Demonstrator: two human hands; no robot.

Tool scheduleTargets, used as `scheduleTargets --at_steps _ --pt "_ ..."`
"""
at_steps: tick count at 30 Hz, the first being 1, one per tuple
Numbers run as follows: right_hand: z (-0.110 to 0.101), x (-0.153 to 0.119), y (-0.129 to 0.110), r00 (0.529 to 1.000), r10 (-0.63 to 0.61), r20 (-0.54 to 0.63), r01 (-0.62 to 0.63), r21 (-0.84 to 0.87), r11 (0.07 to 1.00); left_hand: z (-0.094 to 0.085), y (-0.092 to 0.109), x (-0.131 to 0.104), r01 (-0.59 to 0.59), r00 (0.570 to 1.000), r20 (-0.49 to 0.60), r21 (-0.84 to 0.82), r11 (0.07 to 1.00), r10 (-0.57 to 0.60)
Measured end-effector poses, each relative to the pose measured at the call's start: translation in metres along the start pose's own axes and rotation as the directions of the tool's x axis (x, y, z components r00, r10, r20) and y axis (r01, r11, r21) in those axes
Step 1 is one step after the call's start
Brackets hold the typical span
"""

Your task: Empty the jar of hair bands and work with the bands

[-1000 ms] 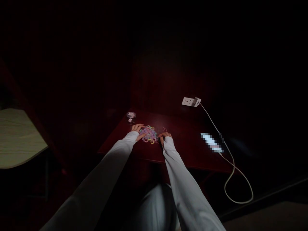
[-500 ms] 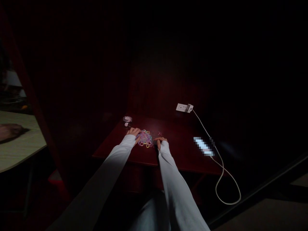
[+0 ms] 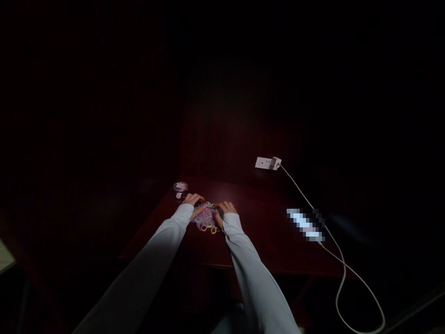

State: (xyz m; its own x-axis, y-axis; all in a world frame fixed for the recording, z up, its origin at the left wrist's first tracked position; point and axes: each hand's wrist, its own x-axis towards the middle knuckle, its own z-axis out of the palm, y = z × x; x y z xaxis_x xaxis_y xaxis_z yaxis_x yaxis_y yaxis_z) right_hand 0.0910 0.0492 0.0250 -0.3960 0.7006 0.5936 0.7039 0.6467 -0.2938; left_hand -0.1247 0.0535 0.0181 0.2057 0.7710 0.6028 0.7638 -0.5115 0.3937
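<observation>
A heap of small pastel rings and bands (image 3: 206,217) lies on the dark red table (image 3: 264,241). My left hand (image 3: 194,202) rests against the heap's left side, its fingers curved over the edge and the thumb apart. On the right side, my right hand (image 3: 225,211) touches the heap with its fingers spread and a ring on one finger. Both hands are open around the heap, with nothing seen gripped. Just behind my left hand stands a round clear container (image 3: 180,187) with a pink and white top.
A white wall socket (image 3: 267,163) with a plugged-in charger is on the back panel. Its white cable (image 3: 295,185) runs down to a blurred, lit device (image 3: 304,225) at the table's right and loops past the front edge. A pale table corner (image 3: 4,256) shows at far left.
My right hand has moved from pointing at the heap's edge to lying spread against it. The pink piece behind the heap no longer shows. The view has shifted, and the person's hand at far left has left it.
</observation>
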Motion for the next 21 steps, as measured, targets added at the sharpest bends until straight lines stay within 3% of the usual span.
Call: scheduleTargets --at_steps 4,6,10,15,17,21 --pt "0.006 0.015 0.014 0.992 -0.115 0.050 0.111 0.065 0.992 0.004 -0.011 0.006 -0.047 0.998 0.031 -0.050 0.998 0.049" --pt "0.010 0.021 0.022 0.992 -0.127 0.011 0.125 0.128 0.984 0.007 -0.014 0.008 -0.076 0.996 0.045 -0.065 0.995 0.079" --pt "0.021 0.030 0.037 0.997 -0.017 -0.069 0.033 0.240 0.970 0.010 -0.019 0.013 -0.091 0.996 0.009 -0.063 0.994 0.091" --pt "0.025 0.034 0.046 0.993 0.122 -0.008 -0.114 0.287 0.951 0.000 -0.020 0.027 -0.102 0.995 0.020 -0.025 0.994 0.103" --pt "0.017 0.034 0.044 0.999 0.050 0.016 -0.052 0.301 0.952 -0.006 -0.018 0.030 -0.132 0.989 0.061 -0.002 0.991 0.131" --pt "0.002 0.032 0.037 0.992 -0.105 0.064 0.083 0.278 0.957 -0.007 -0.012 0.027 -0.095 0.995 0.044 0.045 0.994 0.093"
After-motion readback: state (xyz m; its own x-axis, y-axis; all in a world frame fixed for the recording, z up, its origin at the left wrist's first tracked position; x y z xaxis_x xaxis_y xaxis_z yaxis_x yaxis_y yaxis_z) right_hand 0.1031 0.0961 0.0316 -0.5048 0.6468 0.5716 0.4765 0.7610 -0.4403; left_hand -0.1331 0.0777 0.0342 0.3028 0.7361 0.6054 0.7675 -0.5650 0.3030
